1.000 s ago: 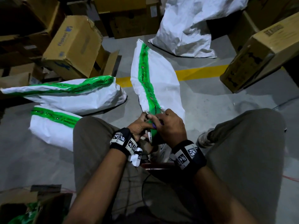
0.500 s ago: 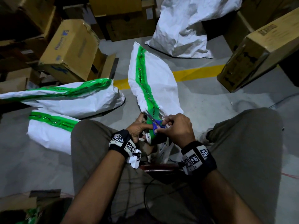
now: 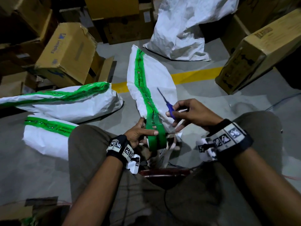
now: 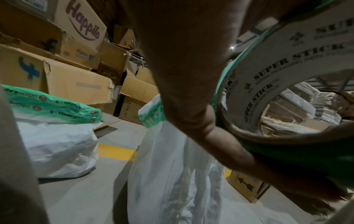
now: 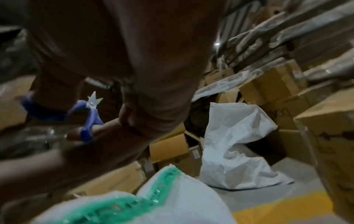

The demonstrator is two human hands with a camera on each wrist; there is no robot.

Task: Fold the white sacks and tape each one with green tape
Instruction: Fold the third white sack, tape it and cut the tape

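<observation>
Head view: we log the sack in hand (image 3: 156,79), white, folded, lying on the floor between the knees, with a strip of green tape (image 3: 143,88) run along its length down to the tape roll (image 3: 157,137). The left hand (image 3: 136,134) holds that roll, fingers curled round it, thumb laid across the green band. The right hand (image 3: 190,111) grips small blue-handled scissors (image 3: 166,103), blades pointing up and away, clear of the tape. Two more taped sacks (image 3: 70,101) lie to the left; an unfolded sack (image 3: 184,28) stands beyond the yellow floor line, among cardboard boxes (image 3: 68,51). Left wrist view: roll core (image 4: 287,68) printed with lettering, fingers (image 4: 239,151) wrapped round its rim; the sack hangs just beside it. Right wrist view, blurred: scissors (image 5: 90,115) with fingers through the blue loops, blades slightly apart. Step in hand, as we judge it: the strip looks unsevered from the roll, though we cannot tell for certain. The next move calls for bringing the blades to the tape near the roll while the left hand keeps it taut, then pressing the end down.
</observation>
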